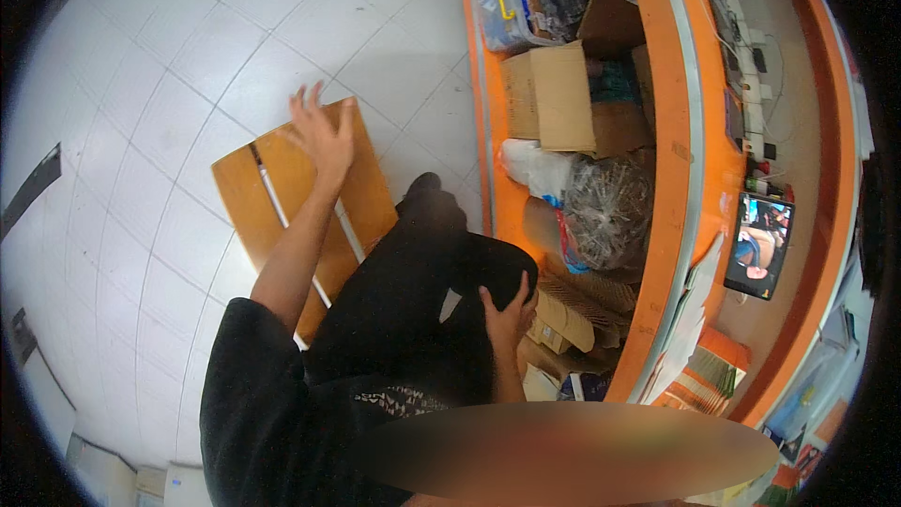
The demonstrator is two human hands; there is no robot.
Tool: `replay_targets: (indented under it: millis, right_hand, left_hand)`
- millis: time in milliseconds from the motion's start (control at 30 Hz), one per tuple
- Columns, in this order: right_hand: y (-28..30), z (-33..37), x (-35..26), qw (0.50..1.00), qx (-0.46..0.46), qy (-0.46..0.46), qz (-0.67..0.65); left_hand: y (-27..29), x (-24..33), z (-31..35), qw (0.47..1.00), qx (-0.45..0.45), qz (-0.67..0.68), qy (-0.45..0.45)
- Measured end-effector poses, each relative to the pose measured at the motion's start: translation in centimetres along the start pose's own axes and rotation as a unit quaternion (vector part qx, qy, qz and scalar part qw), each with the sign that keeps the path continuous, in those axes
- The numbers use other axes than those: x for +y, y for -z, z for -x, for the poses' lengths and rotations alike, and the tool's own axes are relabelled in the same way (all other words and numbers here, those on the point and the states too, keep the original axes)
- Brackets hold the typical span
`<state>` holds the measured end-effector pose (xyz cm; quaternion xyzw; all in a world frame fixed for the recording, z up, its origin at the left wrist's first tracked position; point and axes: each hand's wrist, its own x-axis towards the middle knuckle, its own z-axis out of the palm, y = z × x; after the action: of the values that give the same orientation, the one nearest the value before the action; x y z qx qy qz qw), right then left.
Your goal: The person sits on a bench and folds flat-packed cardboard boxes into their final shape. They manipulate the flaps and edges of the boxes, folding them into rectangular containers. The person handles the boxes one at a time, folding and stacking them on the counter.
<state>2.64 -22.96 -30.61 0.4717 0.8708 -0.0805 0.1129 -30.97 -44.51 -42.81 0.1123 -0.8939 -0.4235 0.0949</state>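
My left hand (pixel 324 136) is stretched out with its fingers spread and nothing in them. It is over the far end of a brown wooden slatted top (pixel 371 183), which has pale gaps between its boards; whether the hand touches the wood I cannot tell. My right hand (pixel 510 314) lies on my bent knee (pixel 511 263), fingers and thumb apart, against dark trousers. It holds nothing that I can see.
Right of my legs runs an orange shelf unit (pixel 671 188). Inside are an open cardboard box (pixel 563 99), a clear plastic bin (pixel 511 14) and a bulging plastic bag (pixel 608 211). A lit tablet-like screen (pixel 758 244) stands higher up. Pale tiles (pixel 169 178) cover the floor.
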Motion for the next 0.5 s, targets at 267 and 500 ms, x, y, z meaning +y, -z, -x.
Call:
replay_targets:
  millis: [267,500]
  right_hand:
    - [-1.5,-10.8,-1.5,0.996,-0.022,0.051,-0.074]
    - [5.2,-30.4,-10.3,0.916,0.34,0.206,0.05]
  left_hand:
    - [-12.2,6.0,-8.6,0.925,-0.326,0.036,-0.191]
    - [-13.6,6.6,-8.4,0.922,-0.288,-0.033,-0.257]
